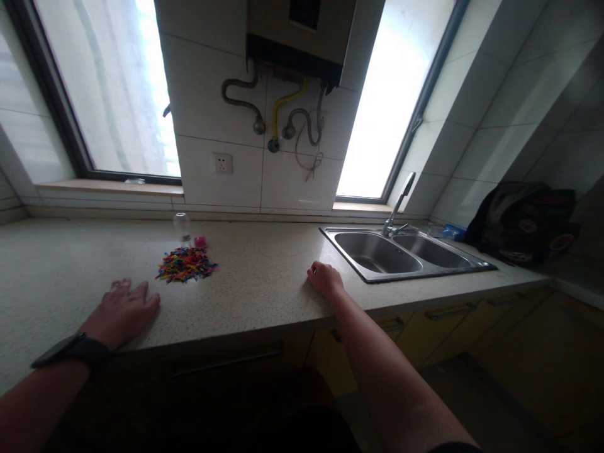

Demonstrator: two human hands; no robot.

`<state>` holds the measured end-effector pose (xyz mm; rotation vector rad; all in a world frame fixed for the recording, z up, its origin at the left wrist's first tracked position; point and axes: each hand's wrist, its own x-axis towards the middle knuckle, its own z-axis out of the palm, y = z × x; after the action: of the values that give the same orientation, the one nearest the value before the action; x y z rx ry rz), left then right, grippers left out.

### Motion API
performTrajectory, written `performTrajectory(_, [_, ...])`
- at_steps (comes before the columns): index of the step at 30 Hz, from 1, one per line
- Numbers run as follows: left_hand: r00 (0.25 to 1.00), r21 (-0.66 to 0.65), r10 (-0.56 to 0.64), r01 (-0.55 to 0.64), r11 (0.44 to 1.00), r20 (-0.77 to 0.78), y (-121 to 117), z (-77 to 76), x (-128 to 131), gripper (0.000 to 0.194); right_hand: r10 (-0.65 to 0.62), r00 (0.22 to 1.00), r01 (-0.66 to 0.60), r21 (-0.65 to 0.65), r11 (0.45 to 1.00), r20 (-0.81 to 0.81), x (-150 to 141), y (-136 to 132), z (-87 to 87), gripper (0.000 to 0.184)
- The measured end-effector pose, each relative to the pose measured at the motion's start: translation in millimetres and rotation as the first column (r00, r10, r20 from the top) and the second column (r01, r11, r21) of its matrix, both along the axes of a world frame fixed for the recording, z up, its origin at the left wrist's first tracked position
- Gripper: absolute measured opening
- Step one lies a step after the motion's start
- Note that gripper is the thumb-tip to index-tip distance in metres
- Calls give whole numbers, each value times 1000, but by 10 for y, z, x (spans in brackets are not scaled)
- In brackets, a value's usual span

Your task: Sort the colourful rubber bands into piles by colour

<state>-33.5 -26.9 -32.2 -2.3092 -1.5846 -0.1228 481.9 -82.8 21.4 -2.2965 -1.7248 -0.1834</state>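
Note:
My left hand (123, 308), with a dark watch (70, 350) on its wrist, lies flat on the speckled counter with its fingers spread. Just beyond its fingertips, to the right, is a heap of small thin multicoloured pieces (187, 264), too small to name surely. Behind the heap stand a clear plastic bottle (182, 228) and a pink cap (201, 241). My right hand (325, 279) rests on the counter left of the sink, its fingers curled into a loose fist. Whatever the fist may hold is hidden. Neither hand touches the heap.
A double steel sink (372, 277) with a faucet (399, 204) is set into the counter (264, 283) at right. Beyond it sit a blue item (453, 232) and a dark backpack (523, 220). A water heater (299, 38) with pipes hangs on the tiled wall between two windows.

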Motion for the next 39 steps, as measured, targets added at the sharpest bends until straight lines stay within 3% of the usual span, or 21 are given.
performTrajectory(3, [988,49,15,-8,999,-153,-19,12,9,42,4,1000,-4,-6,1000,-6,1,2,5,30])
performTrajectory(7, [977,67,44,-31,997,-207,-37,12,17,41,-2,1000,2,-8,1000,-16,-3,-2,11,31])
performTrajectory(14, [983,98,39,-21,995,-182,-15,-60,-22,43,-12,1000,12,-21,1000,-18,-4,-7,14,30])
performTrajectory(26, [976,49,57,-47,998,-209,-37,7,8,41,-30,999,29,-28,999,-25,-14,-15,29,31])
performTrajectory(33, [988,45,-5,13,999,-157,-70,41,30,36,-30,999,29,-39,999,-23,-11,-13,36,31])
performTrajectory(39, [987,82,-6,20,996,-161,-18,-34,-10,37,-24,1000,23,-27,999,-19,6,8,7,31])
